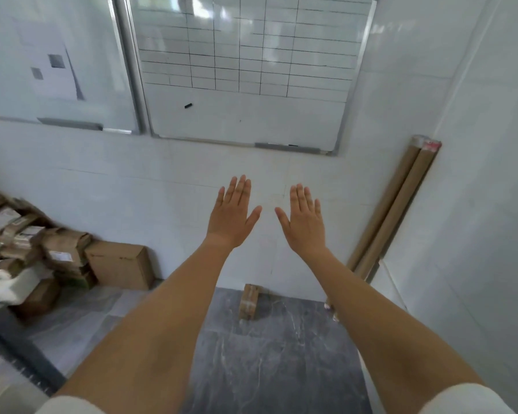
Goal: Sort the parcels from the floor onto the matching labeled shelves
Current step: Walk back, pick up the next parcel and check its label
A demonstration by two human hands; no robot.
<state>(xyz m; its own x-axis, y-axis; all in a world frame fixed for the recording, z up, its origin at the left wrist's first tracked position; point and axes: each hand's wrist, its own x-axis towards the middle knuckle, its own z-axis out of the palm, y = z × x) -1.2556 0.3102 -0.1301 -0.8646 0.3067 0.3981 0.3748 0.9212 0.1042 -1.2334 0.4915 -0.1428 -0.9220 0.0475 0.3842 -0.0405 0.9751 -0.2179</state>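
No writing can be read anywhere: the labels on the parcels are pale blurs, and the grid drawn on the large whiteboard holds only bare cells. A second whiteboard to its left carries a sheet of paper with two grey squares, too soft to make out.

Both hands are raised in front of the white wall, backs to the camera. The left hand has straight fingers held close together with the thumb spread, and it holds nothing; the right hand mirrors it, flat and bare, thumb pointing inward. The two thumbs are near each other but apart.

The parcels lie on the floor. A heap of brown parcels is stacked at the left against the wall, some with pale labels (none legible), with a larger cardboard box just beside the heap on its right. A small taped parcel stands alone on the dark marbled tiles at the foot of the wall, below and between the forearms. Two long cardboard tubes lean in the right corner. A dark metal bar crosses the lower left.
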